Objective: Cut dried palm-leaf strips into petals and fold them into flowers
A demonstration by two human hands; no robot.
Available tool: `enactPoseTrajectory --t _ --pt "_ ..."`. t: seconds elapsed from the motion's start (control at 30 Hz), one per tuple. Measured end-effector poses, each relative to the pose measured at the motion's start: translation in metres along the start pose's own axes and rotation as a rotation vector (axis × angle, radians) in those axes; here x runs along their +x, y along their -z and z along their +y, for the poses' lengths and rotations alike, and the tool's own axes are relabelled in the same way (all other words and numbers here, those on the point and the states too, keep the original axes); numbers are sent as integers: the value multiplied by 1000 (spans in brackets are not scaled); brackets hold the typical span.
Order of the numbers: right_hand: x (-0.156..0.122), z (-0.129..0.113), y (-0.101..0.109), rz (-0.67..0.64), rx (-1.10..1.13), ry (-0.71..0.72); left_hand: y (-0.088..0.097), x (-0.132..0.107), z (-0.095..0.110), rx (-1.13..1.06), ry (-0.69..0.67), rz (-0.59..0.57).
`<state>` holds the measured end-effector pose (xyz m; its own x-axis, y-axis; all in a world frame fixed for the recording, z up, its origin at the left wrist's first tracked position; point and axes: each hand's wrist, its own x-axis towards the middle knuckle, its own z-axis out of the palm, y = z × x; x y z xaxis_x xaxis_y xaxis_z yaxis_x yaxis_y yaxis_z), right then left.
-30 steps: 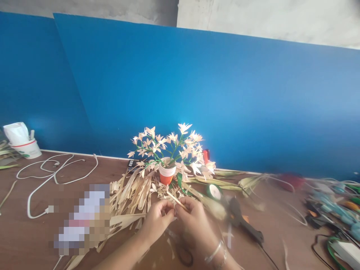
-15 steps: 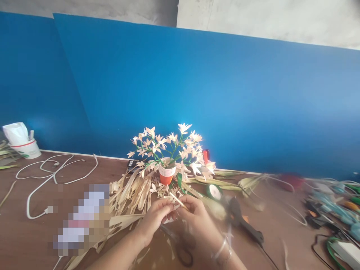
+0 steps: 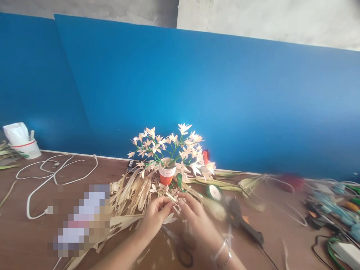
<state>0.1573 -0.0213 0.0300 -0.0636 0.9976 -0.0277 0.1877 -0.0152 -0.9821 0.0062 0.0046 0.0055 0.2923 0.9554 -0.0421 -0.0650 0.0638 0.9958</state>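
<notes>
Fingertips meet over a pale stick, potted flowers at 12 o'clock

Clock directions run from the meeting fingertips. The left hand (image 3: 157,215) and right hand (image 3: 197,219) close in on a pale stick (image 3: 171,196), whose tip points toward 11 o'clock, short of the pot. The left grip is nearly closed, thumb against forefinger; the right grip is loosely curled, fingertips at the stick's near end. Which hand bears the stick I cannot tell. White petals (image 3: 170,219) show just beneath, at 7.

Print is scarce. A white cup (image 3: 26,149), between 9 and 10, carries a red band and a green mark too small to read. At 10, a black object (image 3: 131,164) wears white squarish marks, also illegible and partly behind blossoms. At 9, a pixelated patch (image 3: 84,221) masks whatever lies there.

The orange-and-white pot (image 3: 167,175) stands upright at 12, full of pale flowers (image 3: 156,146) on green stems. Dried husks (image 3: 137,191) crowd the bench (image 3: 112,168) between 9 and 10, below the pot. A green tape spool (image 3: 215,192) lies between 2 and 3, a blurred black glue gun (image 3: 244,224) just past 3, and further out, blurred clutter (image 3: 332,204). Scissors (image 3: 184,245) lie at 6, partly covered by the right hand. A white cable (image 3: 54,174) loops between 9 and 10.
</notes>
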Motion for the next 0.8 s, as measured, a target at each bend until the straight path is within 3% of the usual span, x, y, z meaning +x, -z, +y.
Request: enactPoseTrajectory --t 0.2,0.3,0.43,0.6,0.8 --pt "5 13 -2 -168 51 83 3 4 -7 -14 12 14" --pt "7 21 -5 -173 -9 76 1 3 -8 -27 39 73" --pt "3 27 -11 -55 -390 256 -3 2 -9 -45 116 182" --pt "1 36 -18 39 -913 409 -4 2 -12 -85 166 211" --pt "1 41 -22 105 -1117 429 -5 1 -4 -80 250 193"
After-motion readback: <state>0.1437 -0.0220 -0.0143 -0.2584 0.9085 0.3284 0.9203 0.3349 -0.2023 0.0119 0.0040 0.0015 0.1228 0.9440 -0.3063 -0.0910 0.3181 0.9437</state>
